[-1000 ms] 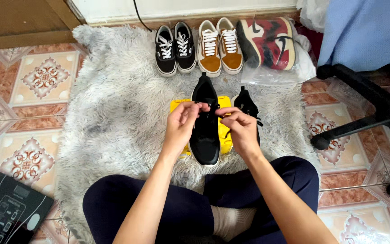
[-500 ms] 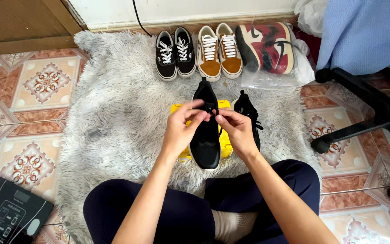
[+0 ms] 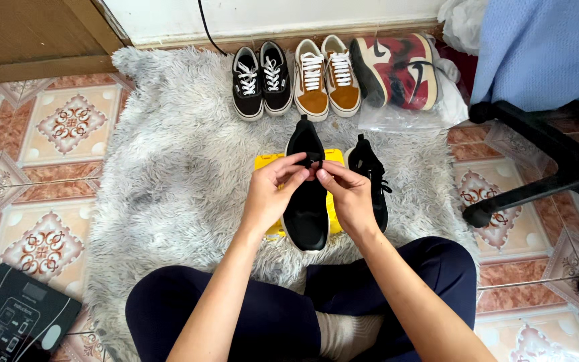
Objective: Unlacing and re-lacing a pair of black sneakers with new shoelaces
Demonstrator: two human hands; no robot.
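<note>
The left hand and the right hand meet over the upper part of a black shoe. Each grip is pressed together, thumb against forefinger, pinching the lace area of that shoe. The lace itself is hard to make out against the black upper; it appears to be what the fingertips hold, but the view does not confirm it.

The black shoe lies toe toward the far edge of the rug, near the middle of the grey shaggy rug. A yellow flat item lies under the shoe; only its corners and side strips show, so its kind cannot be told. A second black shoe lies just beside the first, on its right, partly covered by the right hand.

Along the far edge of the rug stand a pair of black sneakers with white laces and a pair of tan sneakers with white laces. To their right, red, black and white sneakers rest on a clear plastic bag; how many shoes lie there is unclear.

The person sits with legs in dark trousers at the near edge of the rug. The forearms hide part of the trousers.

The rug lies on a patterned tile floor. A black bathroom scale is cut off at the floor's near-left corner. A black chair base and a blue cloth are cut off at the right edge. A white wall with a black cable runs along the far side.
</note>
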